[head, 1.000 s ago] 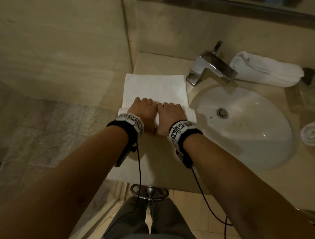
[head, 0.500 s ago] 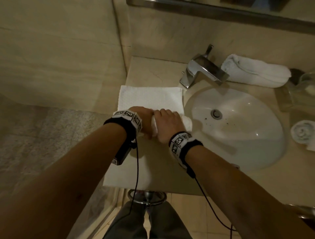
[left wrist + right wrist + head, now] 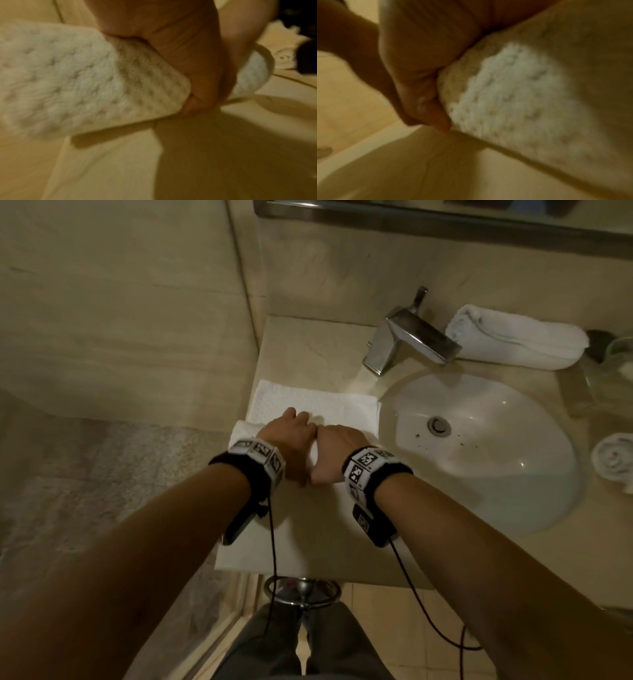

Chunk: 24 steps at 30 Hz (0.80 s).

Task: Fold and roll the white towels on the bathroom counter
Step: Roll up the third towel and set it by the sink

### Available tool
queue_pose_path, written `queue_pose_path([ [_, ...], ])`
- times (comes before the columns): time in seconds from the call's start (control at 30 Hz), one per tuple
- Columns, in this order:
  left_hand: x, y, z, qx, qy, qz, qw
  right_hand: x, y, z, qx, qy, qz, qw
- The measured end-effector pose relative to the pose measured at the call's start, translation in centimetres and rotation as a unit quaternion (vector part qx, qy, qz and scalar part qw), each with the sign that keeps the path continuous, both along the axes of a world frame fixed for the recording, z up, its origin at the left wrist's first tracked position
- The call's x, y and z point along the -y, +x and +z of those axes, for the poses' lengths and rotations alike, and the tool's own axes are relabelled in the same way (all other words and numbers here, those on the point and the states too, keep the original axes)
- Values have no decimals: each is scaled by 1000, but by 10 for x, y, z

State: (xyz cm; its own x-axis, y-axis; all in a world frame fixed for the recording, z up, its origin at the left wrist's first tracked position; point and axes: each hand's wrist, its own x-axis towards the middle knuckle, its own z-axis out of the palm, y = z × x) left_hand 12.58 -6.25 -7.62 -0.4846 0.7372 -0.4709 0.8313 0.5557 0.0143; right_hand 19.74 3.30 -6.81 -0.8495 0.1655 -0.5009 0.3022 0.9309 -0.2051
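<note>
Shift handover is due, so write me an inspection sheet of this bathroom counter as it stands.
Surface: beige counter, white sink with dark specks.
Job's things: towel part rolled; long rolled towel behind the faucet; small rolled towel at right.
Clutter: glass item at far right, unclear.
Grippers: left hand and right hand grip the roll.
Cables: wrist cables hang off the counter front.
Surroundings: tiled wall, stone floor.
</note>
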Motion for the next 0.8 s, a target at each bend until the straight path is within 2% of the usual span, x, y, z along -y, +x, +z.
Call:
queue_pose_path([
  [0.1,-5,-7,2,64,-25,61,996,1,13,-12,-70,76,62,993],
  [0.2,-5,-4,5,82,-17,75,994,2,13,-14,-79,83,56,992],
  [0.27,-1,0,6,36,-6,47,998,0,5,-7,-50,61,46,996],
  [0.37,15,14,0,-82,41,-26,995,-5,-7,7,41,-4,-15,999],
  [0.47,24,27,-4,-122,58,-23,991,0,-5,7,47,-9,-18,999],
  [0.53,15,22,-1,-101,34,-18,994,5,4,2,4,15,-11,1000],
  [0.67,-4,2,3,42,-39,35,998,13,24,-14,-91,102,32,990],
  [0.73,-6,1,2,59,-46,48,996,13,23,-17,-100,108,33,989],
  [0.8,-2,6,3,28,-34,42,998,10,17,-10,-76,90,36,992],
])
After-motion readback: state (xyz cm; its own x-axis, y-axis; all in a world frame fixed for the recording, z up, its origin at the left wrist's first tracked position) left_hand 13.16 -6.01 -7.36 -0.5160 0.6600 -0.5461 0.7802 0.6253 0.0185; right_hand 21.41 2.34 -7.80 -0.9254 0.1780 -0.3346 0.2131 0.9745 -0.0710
